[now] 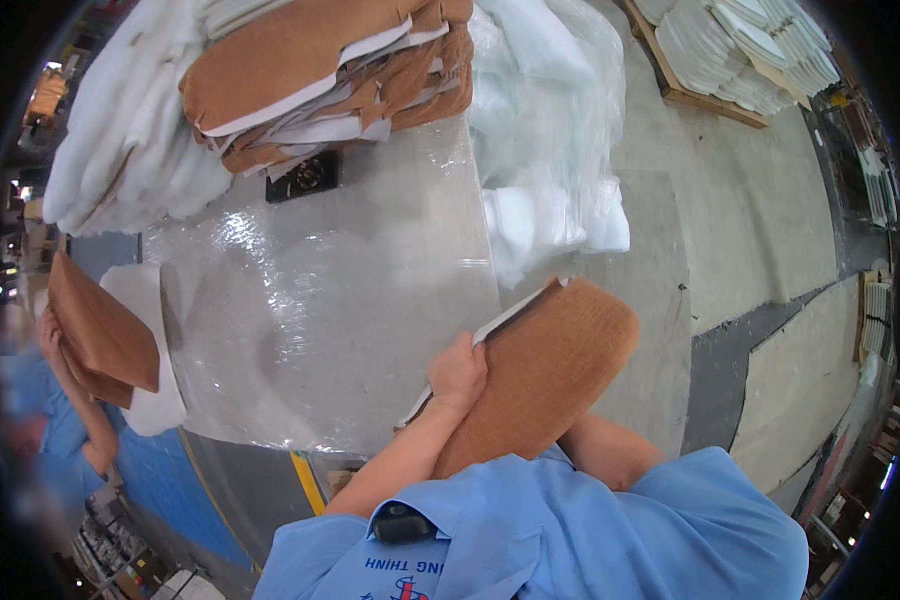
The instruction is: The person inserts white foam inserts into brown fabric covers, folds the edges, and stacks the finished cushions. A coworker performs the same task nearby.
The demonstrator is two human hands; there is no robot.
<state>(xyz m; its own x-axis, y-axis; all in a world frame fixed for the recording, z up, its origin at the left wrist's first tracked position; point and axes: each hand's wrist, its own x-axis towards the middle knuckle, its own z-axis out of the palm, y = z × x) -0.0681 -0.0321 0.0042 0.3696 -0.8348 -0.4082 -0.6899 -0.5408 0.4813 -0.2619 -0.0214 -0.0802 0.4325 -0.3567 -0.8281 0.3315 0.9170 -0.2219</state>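
A brown fabric cushion [555, 360], long with a rounded far end, is held at a slant in front of my body. A white edge of lining or padding shows along its left side. My left hand [458, 372] is closed on that side edge, with the fingers wrapped around it. My right forearm [610, 450] passes beneath the cushion, which hides my right hand and its fingers. Just ahead is a table [370, 290] covered in clear plastic.
Brown fabric pieces with white edges [330, 70] are stacked at the table's far side, beside a small black object [305, 177]. White padding [135, 140] and plastic-wrapped white bundles [550, 130] flank them. At left, a co-worker's hand [50, 335] holds another brown piece [105, 320].
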